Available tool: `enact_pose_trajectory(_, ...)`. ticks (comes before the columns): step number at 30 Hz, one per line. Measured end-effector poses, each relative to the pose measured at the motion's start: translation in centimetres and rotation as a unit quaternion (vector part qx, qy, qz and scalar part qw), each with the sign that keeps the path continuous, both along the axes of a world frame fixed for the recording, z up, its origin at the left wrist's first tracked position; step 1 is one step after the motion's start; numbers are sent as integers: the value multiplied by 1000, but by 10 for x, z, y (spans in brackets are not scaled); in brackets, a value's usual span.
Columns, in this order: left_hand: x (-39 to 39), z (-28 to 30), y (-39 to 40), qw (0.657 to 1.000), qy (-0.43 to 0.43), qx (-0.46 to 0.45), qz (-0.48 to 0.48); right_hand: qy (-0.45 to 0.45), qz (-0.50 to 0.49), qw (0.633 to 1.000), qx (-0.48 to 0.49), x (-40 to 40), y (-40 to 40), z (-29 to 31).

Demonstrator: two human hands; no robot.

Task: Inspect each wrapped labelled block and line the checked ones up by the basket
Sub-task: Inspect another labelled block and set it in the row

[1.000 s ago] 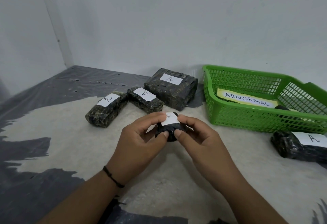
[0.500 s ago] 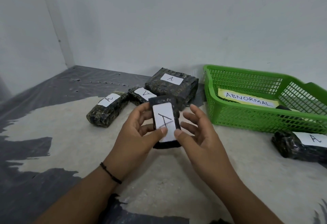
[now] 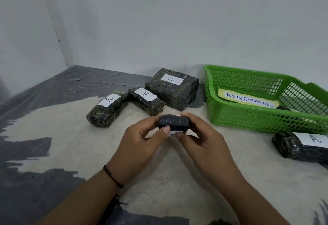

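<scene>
A small dark wrapped block (image 3: 173, 122) hangs above the floor between both hands, its white label turned down so only an edge shows. My left hand (image 3: 142, 141) pinches its left end, thumb in front. My right hand (image 3: 204, 139) holds the right end with curled fingers. Three wrapped blocks labelled A lie behind: a long one (image 3: 106, 109), a smaller one (image 3: 147, 103) and a large one (image 3: 172, 89). A green basket (image 3: 248, 118) with an ABNORMAL sign sits at the right. Another labelled block (image 3: 301, 146) lies in front of it.
A dark item (image 3: 284, 108) lies inside the basket, partly hidden. The white wall stands close behind the blocks and basket. The floor is pale with dark grey plastic sheeting (image 3: 53, 89) at the left and near edge.
The held block was upright with its A label facing me half a second ago; it has been rolled so the label faces down and the dark side faces up.
</scene>
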State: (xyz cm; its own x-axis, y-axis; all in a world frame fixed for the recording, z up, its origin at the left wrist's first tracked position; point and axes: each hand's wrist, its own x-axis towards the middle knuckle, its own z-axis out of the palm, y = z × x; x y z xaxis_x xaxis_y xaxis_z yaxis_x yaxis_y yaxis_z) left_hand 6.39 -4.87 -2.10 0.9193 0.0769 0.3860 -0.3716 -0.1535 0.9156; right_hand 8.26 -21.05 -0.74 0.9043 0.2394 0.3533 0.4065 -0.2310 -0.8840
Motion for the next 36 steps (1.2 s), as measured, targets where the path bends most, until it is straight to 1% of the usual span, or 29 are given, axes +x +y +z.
enact_pose_trajectory(2, 1, -2, 0, 1000, 0, -20, 4, 39, 12, 999, 36, -2, 0, 3)
enact_pose_trajectory(4, 0, -2, 0, 1000, -1, -23, -7, 54, 6, 998, 45, -3, 0, 5)
enact_pose_trajectory(7, -1, -1, -2, 1000, -5, -14, -7, 42, -10, 998, 38, -3, 2, 4)
enact_pose_trajectory(9, 0, -1, -2, 999, -25, -11, 21, 28, -16, 999, 27, -4, 5, 2)
enact_pose_trajectory(11, 1, -1, -3, 998, -41, -31, 37, 19, -14, 999, 28, -5, 7, 2)
enact_pose_trajectory(13, 1, 0, -3, 997, -53, -44, 40, 27, -7, 999, 45, -6, 7, 3)
enact_pose_trajectory(15, 0, 0, -2, 997, -62, -33, 43, 33, -5, 998, 45, -6, 7, 3)
enact_pose_trajectory(19, 2, -2, 2, 999, -41, -13, 32, 27, -24, 999, 23, -5, 5, 2)
enact_pose_trajectory(22, 4, -2, 1, 997, -54, 11, 53, 43, -18, 999, 25, -6, 5, 4)
enact_pose_trajectory(24, 3, -2, 0, 997, -59, 12, 49, 47, -22, 998, 36, -7, 6, 4)
enact_pose_trajectory(27, 1, -3, 1, 999, -40, -7, 22, 6, -54, 998, 10, -7, 9, 3)
enact_pose_trajectory(30, -1, -1, -1, 1000, -29, -8, 6, -18, -57, 998, -11, -9, 9, 6)
enact_pose_trajectory(33, 1, -2, -3, 998, -46, 5, 35, -9, -45, 999, 2, -9, 5, 5)
enact_pose_trajectory(36, 4, -3, -1, 998, -34, -17, 54, 20, -22, 1000, 5, -9, 6, 2)
